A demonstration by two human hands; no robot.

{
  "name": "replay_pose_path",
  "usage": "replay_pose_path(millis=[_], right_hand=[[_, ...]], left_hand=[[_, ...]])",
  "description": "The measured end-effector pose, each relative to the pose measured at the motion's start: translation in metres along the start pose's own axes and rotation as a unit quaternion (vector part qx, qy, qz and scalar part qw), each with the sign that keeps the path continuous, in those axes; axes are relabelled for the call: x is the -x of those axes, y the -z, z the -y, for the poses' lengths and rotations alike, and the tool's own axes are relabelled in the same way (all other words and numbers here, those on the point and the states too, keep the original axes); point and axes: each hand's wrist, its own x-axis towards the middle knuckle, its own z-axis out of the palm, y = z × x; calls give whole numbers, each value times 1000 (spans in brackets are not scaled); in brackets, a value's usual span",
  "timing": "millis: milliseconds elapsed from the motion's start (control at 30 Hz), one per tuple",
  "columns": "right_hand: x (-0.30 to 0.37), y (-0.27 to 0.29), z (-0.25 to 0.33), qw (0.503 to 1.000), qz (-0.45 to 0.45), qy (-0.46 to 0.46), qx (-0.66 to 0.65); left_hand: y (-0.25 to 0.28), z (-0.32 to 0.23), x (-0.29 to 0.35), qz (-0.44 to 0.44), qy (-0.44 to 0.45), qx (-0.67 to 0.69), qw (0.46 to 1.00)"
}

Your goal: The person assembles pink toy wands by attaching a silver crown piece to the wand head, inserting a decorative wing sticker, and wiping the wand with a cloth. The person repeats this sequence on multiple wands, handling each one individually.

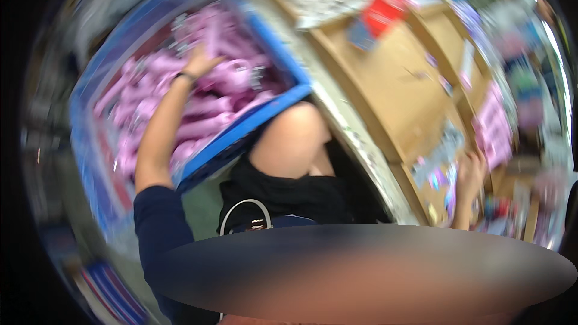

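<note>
My left hand (199, 62) reaches into a blue plastic crate (245, 130) lined with clear film. Its thumb stands apart from the fingers, and nothing shows in its grasp. Under and around it lie several pink plastic parts (208, 126), tube-like with rounded ends, some with grey metallic-looking bits. At the right, my right hand (471, 171) is over the edge of a cardboard tray (373, 102), near a pink piece (495, 126) and some shiny grey and iridescent scraps (442, 162). Motion blur hides what its fingers do.
A red and blue packet (382, 12) lies at the tray's far edge. The pale table edge (355, 132) runs between the crate and the tray, with my bare knee (292, 135) beside it. Mixed small goods (524, 66) crowd the far right. A striped bag (111, 292) rests at lower left.
</note>
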Motion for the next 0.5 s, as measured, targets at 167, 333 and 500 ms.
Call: replay_pose_path(millis=[167,333,500], right_hand=[[24,34,15,989,-6,-115,-89],[39,19,11,972,68,-194,-111],[36,-21,16,938,138,-264,-176]], left_hand=[[-3,27,-14,82,143,364,917],[49,10,38,115,182,577,788],[54,-43,179,-28,35,581,813]])
